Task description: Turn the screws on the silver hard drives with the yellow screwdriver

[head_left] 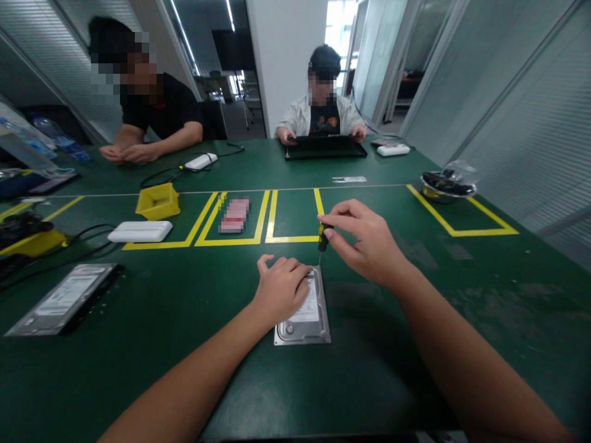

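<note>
A small screwdriver (324, 239) was held by the right hand (364, 240). Its black and yellow handle was pinched between the thumb and the fingers, so the grip was narrow and had the tool in it. The tool was held almost straight up, with its thin metal end pointed down.

A flat silver hard drive (303, 332) was set on the green table (152, 363), in front of the person. Its long side was turned away from the body, from near to far, with one short end close and the other short end out past the left hand (284, 286). From the pinch of the right hand, the drive was found below and a bit to the left, on the near side. The thin end of the screwdriver was brought right to the far right corner of the drive. Whether a screw was touched there could not be told, as the tip was too small to see.

The drive was partly covered by the left hand, which was laid on top with its fingers bent. Whether an edge was gripped or only pressed could not be told. That same corner was reached by both sides: the left fingers were rested just beside it, on the drive, while the right hand was held up above the table and joined to it only by the tool.
</note>
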`<state>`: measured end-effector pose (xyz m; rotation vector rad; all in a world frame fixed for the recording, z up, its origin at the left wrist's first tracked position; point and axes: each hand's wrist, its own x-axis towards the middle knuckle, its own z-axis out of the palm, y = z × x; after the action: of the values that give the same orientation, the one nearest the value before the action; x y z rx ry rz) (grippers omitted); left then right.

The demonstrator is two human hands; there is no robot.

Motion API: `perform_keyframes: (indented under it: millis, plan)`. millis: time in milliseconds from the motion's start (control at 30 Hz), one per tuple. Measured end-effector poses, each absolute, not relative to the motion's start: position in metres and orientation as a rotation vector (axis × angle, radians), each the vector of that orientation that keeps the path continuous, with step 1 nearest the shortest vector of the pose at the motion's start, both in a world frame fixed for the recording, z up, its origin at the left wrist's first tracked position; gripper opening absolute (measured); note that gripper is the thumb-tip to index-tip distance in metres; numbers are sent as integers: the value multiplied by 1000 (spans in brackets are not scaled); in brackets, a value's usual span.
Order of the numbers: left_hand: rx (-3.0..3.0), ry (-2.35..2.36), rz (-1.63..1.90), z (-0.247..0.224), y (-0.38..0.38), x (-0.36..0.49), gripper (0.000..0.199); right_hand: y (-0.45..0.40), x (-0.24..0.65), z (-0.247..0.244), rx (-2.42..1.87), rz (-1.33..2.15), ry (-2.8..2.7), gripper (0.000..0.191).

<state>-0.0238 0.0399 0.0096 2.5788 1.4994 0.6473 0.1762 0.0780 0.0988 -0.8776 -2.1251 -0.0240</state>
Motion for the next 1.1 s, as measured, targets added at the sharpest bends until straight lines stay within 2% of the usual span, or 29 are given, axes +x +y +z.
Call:
perform_keyframes:
  millis: [167, 467, 700, 900, 1100]
  plan:
    - [2580, 1503, 647, 10, 40, -24, 26, 79, 177, 99, -851, 17, -2153, 25]
    - [2594, 1503, 648, 10, 40, -24, 26, 81, 177, 98, -935, 27, -2110, 10]
    - [2592, 1497, 651, 10, 40, -24, 26, 82, 179, 98, -829, 74, -2104, 19]
    - [2589, 1501, 649, 10, 40, -24, 27, 82, 178, 100, -893, 43, -2128, 6]
    - [2584, 1506, 639, 11, 40, -23, 27, 81, 178, 100, -891, 58, -2126, 6]
